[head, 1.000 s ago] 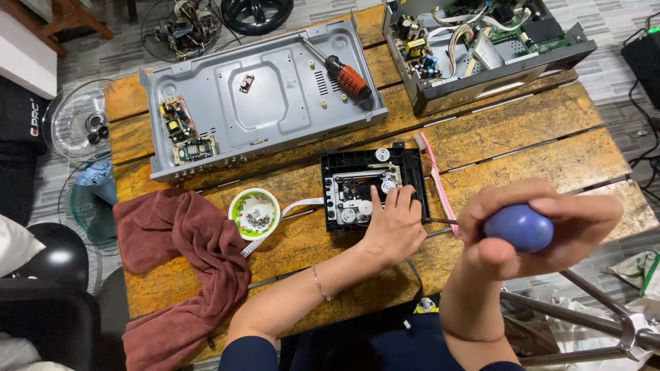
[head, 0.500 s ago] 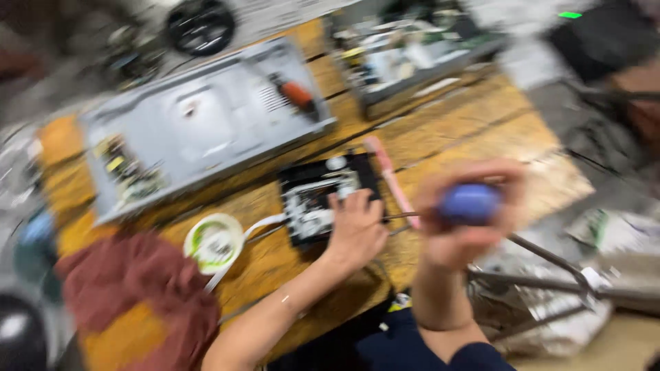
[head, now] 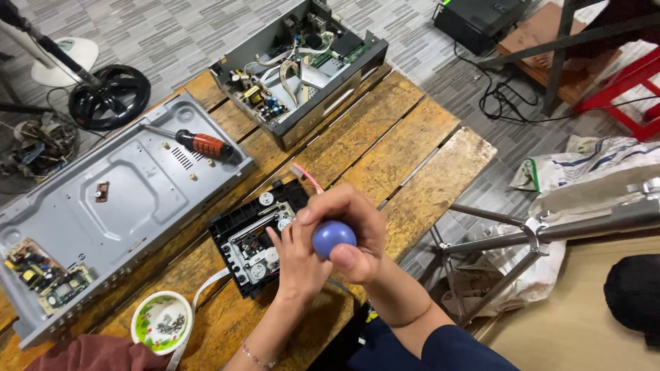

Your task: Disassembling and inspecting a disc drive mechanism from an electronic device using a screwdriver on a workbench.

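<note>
My left hand (head: 297, 261) rests flat on the right edge of a black disc-drive module (head: 251, 240) that lies on the wooden table (head: 402, 154). Directly beside it, my right hand (head: 357, 223) is closed around a round blue handle (head: 334, 238), held upright just above the module's right side; the shaft below is hidden by my fingers. The two hands touch. A pink toothbrush (head: 306, 178) lies at the module's far corner. A white flat cable (head: 201, 301) runs from the module toward the left.
A grey metal cover (head: 124, 199) carries an orange-handled screwdriver (head: 203, 144) and a small circuit board (head: 48, 282). An open electronics chassis (head: 302, 65) sits at the table's far end. A small bowl of screws (head: 161, 321) and a reddish cloth (head: 96, 354) lie near left. Metal stand legs (head: 522, 233) stand on the right.
My right hand with the blue handle has moved left, from off the table's edge to right against my left hand at the module. The view has swung to the right.
</note>
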